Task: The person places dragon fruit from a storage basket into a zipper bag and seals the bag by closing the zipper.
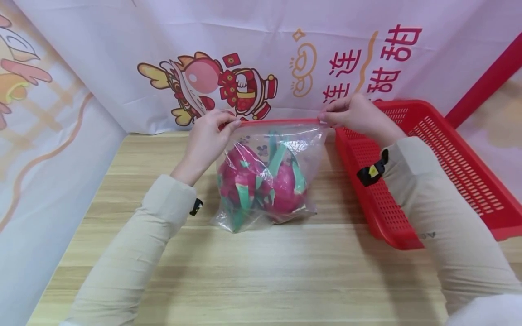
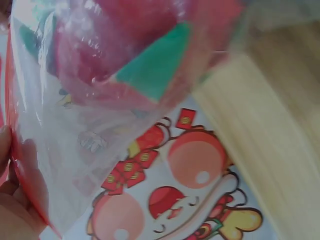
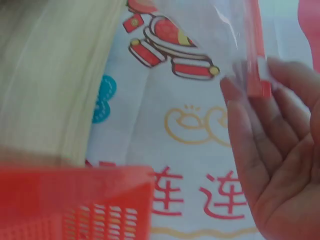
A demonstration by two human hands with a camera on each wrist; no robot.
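Observation:
A clear zip bag (image 1: 307, 158) with a red top strip stands on the wooden table, holding two pink dragon fruits (image 1: 285, 188) with green scales. My left hand (image 1: 210, 140) pinches the left end of the red strip (image 1: 281, 121). At the other end, my right hand (image 1: 359, 115) pinches the strip between thumb and fingers. In the right wrist view a small white slider (image 3: 263, 68) sits on the strip's end, by the thumb of that hand. The left wrist view shows a fruit (image 2: 125, 45) close up through the plastic.
To the right, a red slotted plastic basket (image 1: 379, 217) stands on the wooden table (image 1: 261, 276), beneath my right forearm. A white cloth (image 1: 253, 27) with printed cartoon figures and red characters hangs behind the table. Another printed cloth (image 1: 36, 149) hangs at the left.

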